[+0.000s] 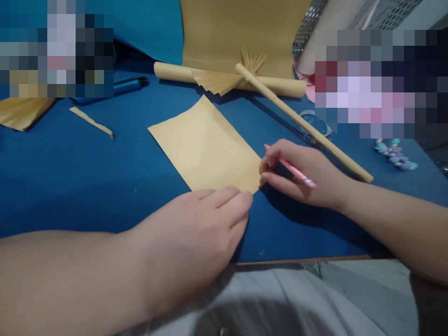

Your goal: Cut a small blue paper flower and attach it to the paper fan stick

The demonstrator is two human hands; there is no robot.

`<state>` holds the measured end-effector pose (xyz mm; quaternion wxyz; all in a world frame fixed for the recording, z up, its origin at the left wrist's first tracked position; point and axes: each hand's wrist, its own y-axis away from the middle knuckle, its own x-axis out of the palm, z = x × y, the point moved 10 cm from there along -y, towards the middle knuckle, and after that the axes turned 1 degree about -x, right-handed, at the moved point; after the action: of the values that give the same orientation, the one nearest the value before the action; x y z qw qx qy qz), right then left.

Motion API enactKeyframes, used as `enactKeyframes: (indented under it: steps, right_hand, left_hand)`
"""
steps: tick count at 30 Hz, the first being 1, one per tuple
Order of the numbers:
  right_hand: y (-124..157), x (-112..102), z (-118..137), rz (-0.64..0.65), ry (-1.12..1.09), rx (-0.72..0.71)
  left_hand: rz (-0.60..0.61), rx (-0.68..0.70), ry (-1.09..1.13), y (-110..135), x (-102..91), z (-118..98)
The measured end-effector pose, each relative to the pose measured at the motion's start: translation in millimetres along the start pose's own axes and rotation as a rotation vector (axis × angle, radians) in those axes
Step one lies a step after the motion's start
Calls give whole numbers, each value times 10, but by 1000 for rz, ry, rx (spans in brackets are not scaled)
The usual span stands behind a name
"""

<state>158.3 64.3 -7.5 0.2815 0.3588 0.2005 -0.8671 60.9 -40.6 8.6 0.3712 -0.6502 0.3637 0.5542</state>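
Observation:
A rectangular sheet of tan paper (205, 149) lies flat on the blue table surface (105, 186). My left hand (189, 238) rests at its near edge, with the fingertips touching the paper and holding nothing. My right hand (306, 168) grips a slim pink pen (297, 171) at the sheet's right corner, its fingertips next to the paper. The pen's tip points away from me, past my fingers. I cannot tell whether the pen touches the paper.
Beyond the sheet lie a tan paper roll (273, 86), a pleated paper fan (217, 80) and a long paper tube (301, 121). A tape roll (317, 126), beads (395, 154), a blue marker (129, 85) and a paper strip (91, 121) lie about. Blurred patches hide both upper corners.

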Motion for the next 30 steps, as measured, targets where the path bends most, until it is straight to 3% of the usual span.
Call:
enactKeyframes:
  steps: [4,15,30]
  right_hand:
    - [-36,175,-11,30,39,40]
    - [-26,115,-317,97,19,201]
    - [-48,-35,-381,115,-271,114]
  left_hand:
    - [96,7,-67,-22,213,16]
    - [125,16,-51,-2,221,23]
    - [129,-31,2,-12,243,105]
